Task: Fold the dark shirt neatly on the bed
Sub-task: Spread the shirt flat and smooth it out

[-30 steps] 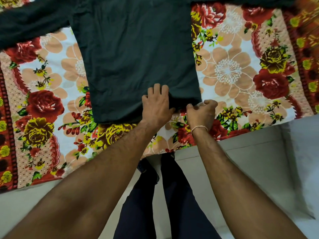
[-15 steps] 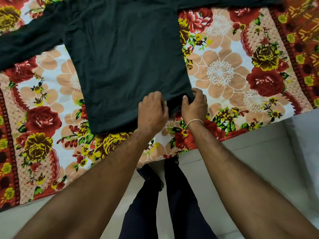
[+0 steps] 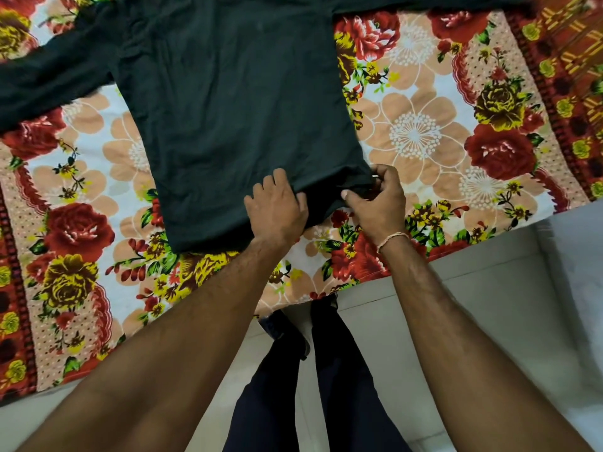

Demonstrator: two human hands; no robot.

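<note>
Fabric fills the upper middle of the head view: the dark green long-sleeved cotton shirt (image 3: 235,119) lies spread flat on the bed's floral sheet of red roses, yellow blooms and peach flowers (image 3: 424,132), one sleeve running out toward the shirt's left and the other along the top edge to its right, hem toward the person at the near edge of the bed. At that hem the left hand (image 3: 277,207) presses palm-down, fingers flat and unclenched, pinning the cloth without gripping it. Just beside it, at the shirt's near right corner, the right hand (image 3: 378,203) is closed in a pinch on the hem, thumb and fingertips gathering a small bunch of cloth; a pale thread band (image 3: 393,240) circles its wrist. Below the shirt, past the bed's edge, the person's dark trouser legs (image 3: 313,370) stand on the pale tiled floor (image 3: 489,305). My judgement is that the hem is being squared before any fold, so the task is barely begun. The risk lies in that bunched corner: if the pinch pulls while the flat palm holds, the soft cloth may ruck between the two hands, or drag the whole body askew on the sheet, and any crease left there would be pressed into every later fold.
</note>
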